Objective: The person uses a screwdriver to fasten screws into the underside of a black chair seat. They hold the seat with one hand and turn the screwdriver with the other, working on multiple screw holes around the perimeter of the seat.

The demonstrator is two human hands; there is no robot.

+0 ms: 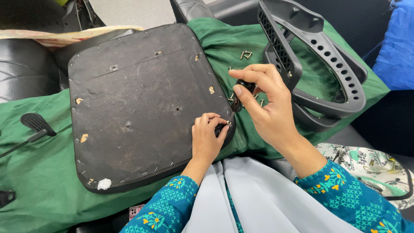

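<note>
A dark, worn seat pad (138, 103) lay underside up on green cloth; a black-handled screwdriver (237, 101) stood tilted, tip at its right edge.

Screwdriver on seat pad edge
Right hand (265, 103) grips screwdriver (237, 101); left hand (208, 138) pinches seat pad (138, 103) edge at tip.

One black square upholstered seat pad (138, 103), one black perforated plastic chair frame (319, 56), one dark-handled screwdriver (238, 100), several loose metal screws (246, 54) beyond the fingers (241, 73).
</note>
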